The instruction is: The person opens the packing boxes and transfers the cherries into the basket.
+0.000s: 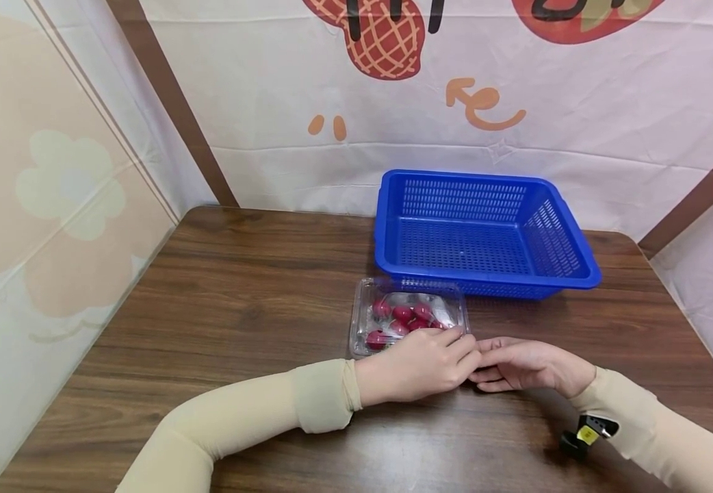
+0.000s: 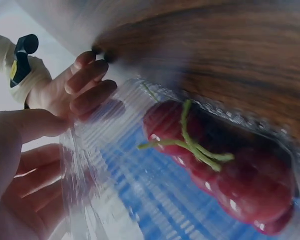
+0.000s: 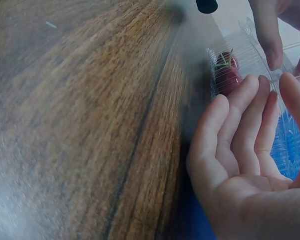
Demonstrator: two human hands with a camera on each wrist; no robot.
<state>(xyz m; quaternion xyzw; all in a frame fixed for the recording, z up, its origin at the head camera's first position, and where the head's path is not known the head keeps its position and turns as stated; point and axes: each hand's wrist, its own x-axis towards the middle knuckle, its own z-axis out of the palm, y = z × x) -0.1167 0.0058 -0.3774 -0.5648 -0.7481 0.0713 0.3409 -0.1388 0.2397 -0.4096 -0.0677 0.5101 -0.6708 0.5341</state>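
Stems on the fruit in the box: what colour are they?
The stems are light green, seen best in the left wrist view.

Head view. Centre: container (image 1: pixel 356 322), clear, thin, glossy plastic; red fruits (image 1: pixel 402 313), smooth and shiny, with duller green stems (image 2: pixel 193 149). Upper right: basket (image 1: pixel 486 277), blue perforated plastic, soft sheen. Desk (image 1: pixel 239 294): brown wood-grain, semi-gloss. Top: backdrop (image 1: pixel 258 103), creased cloth. Bottom: sleeves (image 1: pixel 245 411), matt fabric.

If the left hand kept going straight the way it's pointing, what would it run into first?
Most likely the right hand: in the head view, the left hand points across at its fingers, with hardly any gap showing. Depth is unclear, so they may already touch.
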